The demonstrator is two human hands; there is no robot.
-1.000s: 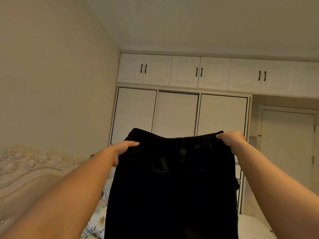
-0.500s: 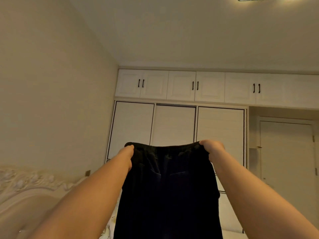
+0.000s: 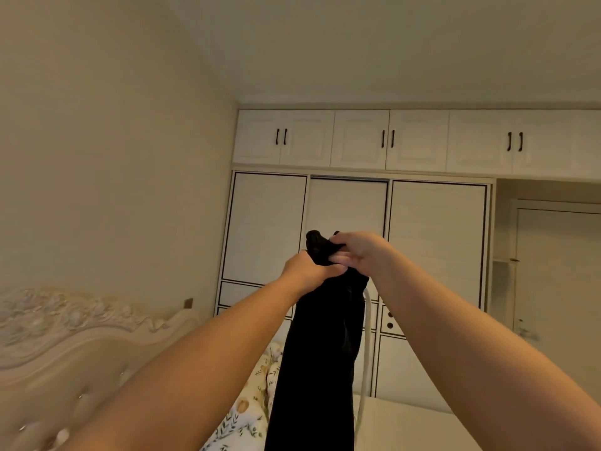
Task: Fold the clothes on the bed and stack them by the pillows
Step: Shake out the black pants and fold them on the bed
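Both hands meet in front of the chest, the left hand (image 3: 309,270) and right hand (image 3: 361,252) gripping the bunched waistband of black trousers (image 3: 317,362) that hang above the floral pillow (image 3: 247,415) and bed (image 3: 406,424), the white wardrobe (image 3: 435,229) beyond.

Place: a bedroom in a home.
Bed: a cream carved, button-tufted headboard (image 3: 74,333) at the left, with a pale bed (image 3: 409,424) surface at the bottom.
Bedding: a floral-print pillow (image 3: 247,408) lies by the headboard.
Storage: a white built-in wardrobe (image 3: 354,229) fills the far wall, with sliding panels below and upper cupboards (image 3: 361,139) with dark handles.
Door: a plain white door (image 3: 559,271) at the right.
Walls: bare and cream-coloured.
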